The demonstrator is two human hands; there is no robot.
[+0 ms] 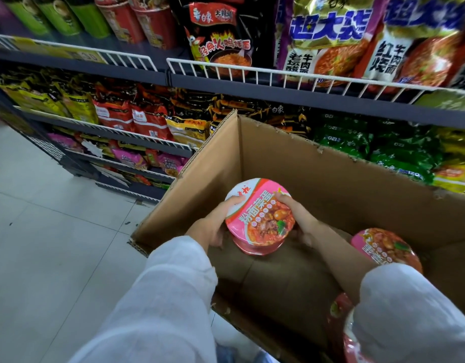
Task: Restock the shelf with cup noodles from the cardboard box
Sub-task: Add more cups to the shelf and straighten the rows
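The pink lid of the cup noodles (260, 213) read "粉面菜蛋". On the top shelf, a black noodle bag (218, 35) carried "白象" on a red banner and "经典火鸡拌面" below. The purple-and-gold bag (325, 40) beside it said "超大袋" and "老坛酸", "牛肉面"; the next bag (420, 45) read "红烧牛肉面". Green packets (357, 142) lower down showed "120".

Premises: a retail shop, instant-noodle aisle. Tiered dark shelves (137, 72) with white wire rails (278, 74) carry rows of packaged noodle bags (328, 38) and cups (137, 19), faced outward for sale. A cardboard box (317, 174) stands open on the tiled floor (42, 231) before them.
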